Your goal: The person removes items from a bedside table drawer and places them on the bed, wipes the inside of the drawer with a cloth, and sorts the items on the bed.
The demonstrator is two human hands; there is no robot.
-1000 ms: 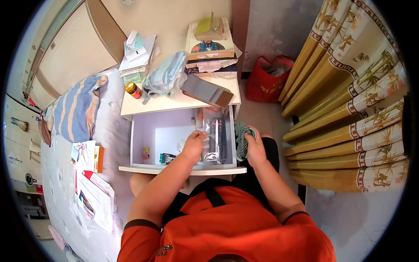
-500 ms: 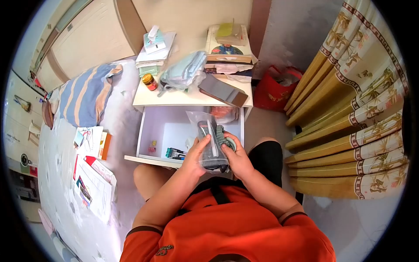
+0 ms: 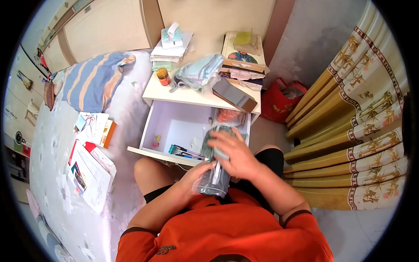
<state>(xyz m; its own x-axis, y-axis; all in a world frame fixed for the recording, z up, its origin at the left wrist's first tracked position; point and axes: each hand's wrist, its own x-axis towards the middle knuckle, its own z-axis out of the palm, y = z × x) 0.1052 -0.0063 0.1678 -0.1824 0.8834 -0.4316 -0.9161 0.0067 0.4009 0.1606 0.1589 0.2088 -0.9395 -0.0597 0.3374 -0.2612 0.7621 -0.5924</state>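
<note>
My left hand (image 3: 198, 177) grips a clear plastic bag (image 3: 212, 185) with dark contents, over the front edge of the open drawer (image 3: 168, 155). A grey-green knitted cloth (image 3: 209, 142) lies against the bag's upper part, with my right hand (image 3: 233, 155) closed over it, fingers bent across the cloth. In the drawer are several pens (image 3: 185, 151), a small yellow and pink item (image 3: 156, 140) and a plastic bag with something reddish (image 3: 229, 117). The hands partly hide the drawer's right side.
On the nightstand (image 3: 152, 91) stand a jar (image 3: 163, 77), blue masks in plastic (image 3: 200, 72), a long case (image 3: 234, 94) and stacked books (image 3: 244, 54). Papers (image 3: 89, 179) lie on the bed at left. A red bag (image 3: 279, 102) and curtains (image 3: 349, 144) are at right.
The plastic bag has come out of the drawer and toward my body, in my left hand. My right hand has brought the knitted cloth from beside the drawer onto the bag.
</note>
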